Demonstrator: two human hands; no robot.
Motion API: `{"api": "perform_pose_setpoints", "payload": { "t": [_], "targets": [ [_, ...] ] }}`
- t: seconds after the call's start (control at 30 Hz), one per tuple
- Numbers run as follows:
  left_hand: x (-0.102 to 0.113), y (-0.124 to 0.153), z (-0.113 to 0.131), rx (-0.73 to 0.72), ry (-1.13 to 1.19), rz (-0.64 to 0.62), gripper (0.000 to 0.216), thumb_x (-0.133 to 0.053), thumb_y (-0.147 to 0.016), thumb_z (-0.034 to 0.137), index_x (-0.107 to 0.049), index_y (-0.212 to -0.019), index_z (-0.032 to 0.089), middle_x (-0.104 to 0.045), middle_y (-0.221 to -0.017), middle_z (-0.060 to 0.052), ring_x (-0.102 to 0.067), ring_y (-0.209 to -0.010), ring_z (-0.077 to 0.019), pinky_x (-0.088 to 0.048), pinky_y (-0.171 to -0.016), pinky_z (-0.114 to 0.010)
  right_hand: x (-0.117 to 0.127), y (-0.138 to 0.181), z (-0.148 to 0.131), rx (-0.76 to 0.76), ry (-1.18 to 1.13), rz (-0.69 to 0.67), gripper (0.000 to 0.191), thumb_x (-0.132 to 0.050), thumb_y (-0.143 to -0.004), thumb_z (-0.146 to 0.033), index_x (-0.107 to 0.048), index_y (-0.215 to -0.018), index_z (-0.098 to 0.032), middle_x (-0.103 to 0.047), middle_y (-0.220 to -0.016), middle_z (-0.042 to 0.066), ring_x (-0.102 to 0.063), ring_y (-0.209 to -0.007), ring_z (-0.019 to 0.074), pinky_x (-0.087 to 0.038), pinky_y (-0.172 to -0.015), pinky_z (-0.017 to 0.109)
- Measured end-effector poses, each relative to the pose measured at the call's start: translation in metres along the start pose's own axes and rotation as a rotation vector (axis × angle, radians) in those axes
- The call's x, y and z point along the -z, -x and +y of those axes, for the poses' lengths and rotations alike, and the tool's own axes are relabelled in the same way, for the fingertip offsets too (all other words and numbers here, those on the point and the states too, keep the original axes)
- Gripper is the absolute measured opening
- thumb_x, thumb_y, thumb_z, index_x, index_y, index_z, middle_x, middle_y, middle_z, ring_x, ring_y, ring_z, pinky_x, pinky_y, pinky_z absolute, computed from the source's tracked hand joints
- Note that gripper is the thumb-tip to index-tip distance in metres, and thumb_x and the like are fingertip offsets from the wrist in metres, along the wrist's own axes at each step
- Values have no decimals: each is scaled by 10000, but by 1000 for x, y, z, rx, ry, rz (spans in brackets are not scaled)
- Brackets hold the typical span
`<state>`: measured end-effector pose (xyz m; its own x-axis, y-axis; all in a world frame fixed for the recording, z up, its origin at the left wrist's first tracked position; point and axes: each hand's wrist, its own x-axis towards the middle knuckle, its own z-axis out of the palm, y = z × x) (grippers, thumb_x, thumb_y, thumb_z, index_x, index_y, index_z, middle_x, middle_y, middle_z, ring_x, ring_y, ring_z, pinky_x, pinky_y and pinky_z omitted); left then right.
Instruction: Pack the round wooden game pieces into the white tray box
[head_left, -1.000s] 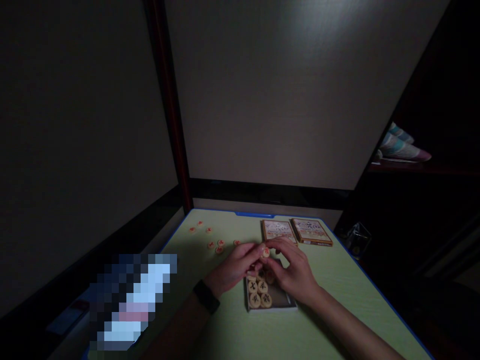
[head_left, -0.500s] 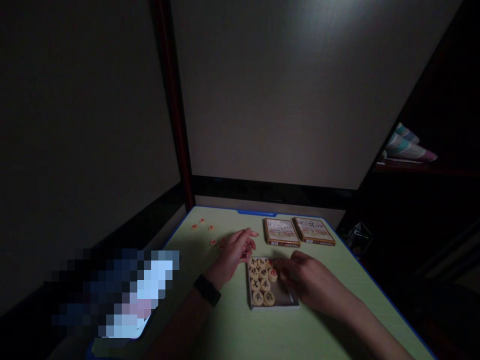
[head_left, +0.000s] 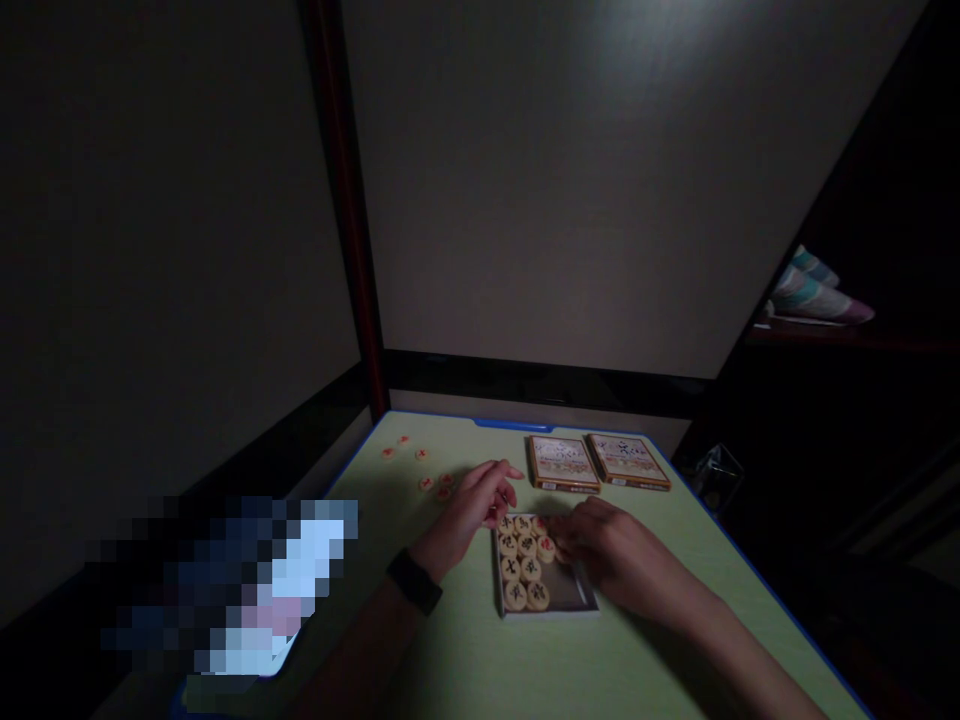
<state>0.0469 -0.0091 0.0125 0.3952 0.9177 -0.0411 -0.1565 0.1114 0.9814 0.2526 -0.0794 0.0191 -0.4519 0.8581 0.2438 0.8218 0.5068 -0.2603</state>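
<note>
Fingers (head_left: pixel 564 545) of the right hand (head_left: pixel 615 555) are curled onto a game piece (head_left: pixel 547 547) in the small tray (head_left: pixel 581 597) (grip unclear); seating it appears in hand. Left hand (head_left: pixel 469 510) fingers are spread nearby; loose pieces (head_left: pixel 435 487) lie apart on the worktop (head_left: pixel 675 620).

Both forearms come in from about 6 o'clock and angle toward each other. The left hand (head_left: pixel 472 510) lies palm down, fingers loosely spread and pointing toward 1 o'clock, its grip holding nothing; a dark band circles the left wrist. The right hand (head_left: pixel 619 555) is curled, knuckles up, fingertips bunched toward 9 o'clock; what its grip pinches cannot be told.
</note>
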Motion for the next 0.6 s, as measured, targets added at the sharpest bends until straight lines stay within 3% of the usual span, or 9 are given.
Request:
{"api": "perform_pose_setpoints", "payload": {
  "t": [0.17,0.33,0.47,0.6],
  "targets": [
    [0,1,-1,-7,-44,-15,340,-596,-780,473,-633,-911,162,-536,-679,26,-408,-521,-65,-221,-475,-190,8,2,5,-72,-130,-2,158,-592,-802,-92,-690,-861,-200,-704,-867,44,-651,-824,196,-492,-755,314],
    [0,-6,-9,-68,-180,-26,220,-574,-794,374,-624,-833,164,-549,-669,18,-445,-559,-96,-311,-526,-217,4,1,-1,-116,40,-58,161,-617,-764,-102,-689,-870,-199,-697,-856,63,-643,-797,217,-455,-703,308],
    [1,-10,-17,-290,-586,103,168,-536,-840,282,-636,-746,185,-634,-760,-29,-564,-749,-171,-426,-720,-286,-7,-2,-8,-98,175,-73,322,-579,-764,-91,-667,-1060,-184,-705,-880,88,-642,-787,232,-404,-661,302],
    [1,-5,-18,-446,-955,88,324,-468,-939,320,-644,-693,205,-672,-803,-61,-585,-853,-214,-407,-886,-353,-15,-3,-9,-135,222,-81,278,-553,-759,-69,-645,-997,-178,-704,-866,97,-639,-745,229,-364,-631,299]
  ]
}}
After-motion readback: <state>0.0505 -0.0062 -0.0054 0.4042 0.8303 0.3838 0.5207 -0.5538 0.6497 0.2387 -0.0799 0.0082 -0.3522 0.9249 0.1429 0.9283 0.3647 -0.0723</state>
